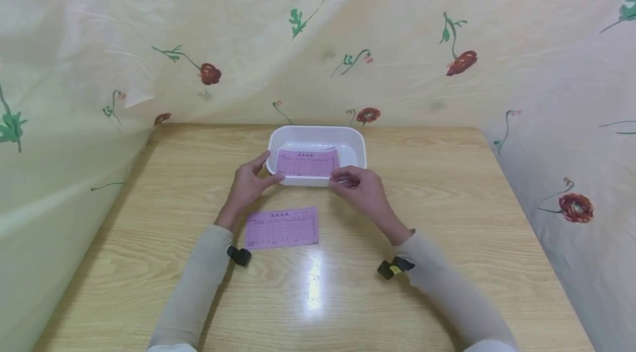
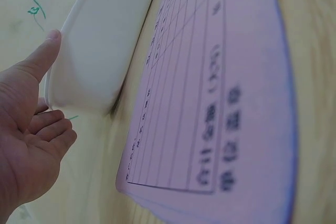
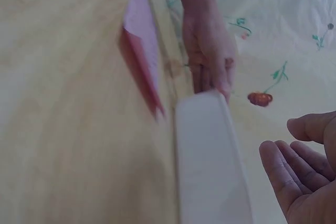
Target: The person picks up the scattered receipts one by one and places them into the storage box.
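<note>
A white plastic tray (image 1: 318,181) stands near the far edge of the table, with purple printed slips (image 1: 307,164) lying in its left part. My left hand (image 1: 245,182) grips the tray's near left corner, thumb on the front rim and fingers at the end wall. By the right part of the front rim is my right hand (image 1: 361,189); in the right wrist view its thumb and fingers stand apart with nothing between them. Nearer to me, another purple printed form (image 1: 281,228) lies on the table beside the left wrist. Its edge curls up in the right wrist view.
The wood-grain table (image 1: 422,286) is bordered at the back and both sides by a floral cloth (image 1: 397,37). Black straps with small cameras (image 1: 239,256) sit on both wrists.
</note>
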The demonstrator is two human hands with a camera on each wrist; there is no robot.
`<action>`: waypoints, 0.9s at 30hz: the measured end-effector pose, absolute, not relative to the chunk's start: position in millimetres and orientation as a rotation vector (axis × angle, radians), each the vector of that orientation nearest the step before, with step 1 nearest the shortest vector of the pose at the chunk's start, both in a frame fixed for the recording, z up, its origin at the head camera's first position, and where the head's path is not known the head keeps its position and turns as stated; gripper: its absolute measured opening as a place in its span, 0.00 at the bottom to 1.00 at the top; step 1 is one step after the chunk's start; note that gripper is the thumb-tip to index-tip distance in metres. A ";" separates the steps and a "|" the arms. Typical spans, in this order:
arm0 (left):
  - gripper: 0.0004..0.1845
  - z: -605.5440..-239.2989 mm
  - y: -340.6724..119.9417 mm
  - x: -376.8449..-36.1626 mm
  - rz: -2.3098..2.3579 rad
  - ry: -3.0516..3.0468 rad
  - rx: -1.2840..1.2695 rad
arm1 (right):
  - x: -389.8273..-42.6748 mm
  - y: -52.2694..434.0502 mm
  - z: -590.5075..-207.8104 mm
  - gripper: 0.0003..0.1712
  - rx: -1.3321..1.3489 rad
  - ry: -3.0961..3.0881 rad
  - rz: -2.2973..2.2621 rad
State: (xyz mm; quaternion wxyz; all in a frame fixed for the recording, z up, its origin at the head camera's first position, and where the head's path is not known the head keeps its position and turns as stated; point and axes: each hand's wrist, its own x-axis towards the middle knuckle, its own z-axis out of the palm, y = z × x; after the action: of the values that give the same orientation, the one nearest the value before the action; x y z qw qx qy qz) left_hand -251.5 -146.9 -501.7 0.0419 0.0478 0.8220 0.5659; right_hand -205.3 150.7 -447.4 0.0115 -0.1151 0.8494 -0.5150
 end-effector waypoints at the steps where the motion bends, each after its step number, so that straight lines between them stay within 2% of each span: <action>1: 0.48 -501.9 -146.9 -251.4 1.731 2.518 0.147 | -202.7 149.9 -450.1 0.14 -0.359 2.636 -1.605; 6: 0.48 -503.0 -146.8 -251.5 1.732 2.526 0.152 | -193.4 146.1 -463.9 0.13 -0.341 2.555 -1.595; 14: 0.47 -503.8 -146.2 -252.8 1.729 2.533 0.155 | -185.2 138.1 -480.3 0.18 -0.318 2.495 -1.517; 27: 0.48 -503.3 -146.1 -251.7 1.741 2.533 0.173 | -182.1 130.1 -490.8 0.16 -0.246 2.515 -1.396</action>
State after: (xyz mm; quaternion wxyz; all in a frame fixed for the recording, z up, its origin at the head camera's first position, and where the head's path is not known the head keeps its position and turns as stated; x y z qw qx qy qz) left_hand -251.7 -146.1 -503.3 0.0317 0.0561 0.8224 0.5653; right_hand -182.1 130.1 -490.8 0.1269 -0.0844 0.8641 -0.4797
